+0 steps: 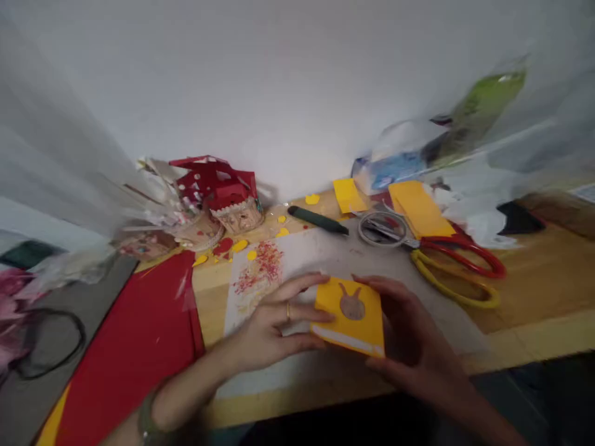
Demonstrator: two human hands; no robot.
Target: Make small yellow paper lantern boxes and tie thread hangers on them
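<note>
Near the front edge of the pale wooden tabletop [543, 334], above a greyish-white paper sheet [288, 379], my left hand [274, 328] and right hand [418, 341] pinch a squarish yellow paper piece [349, 326] between fingertips and thumbs, one from each side, neither nearer. Its narrow white strip [346, 339] lies lengthwise from thumb to thumb, below a brownish two-pronged shape [352, 306].

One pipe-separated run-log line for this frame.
left hand: holding yellow paper, left side | right hand: holding same, right side | nearby: scissors right, red paper left
</note>
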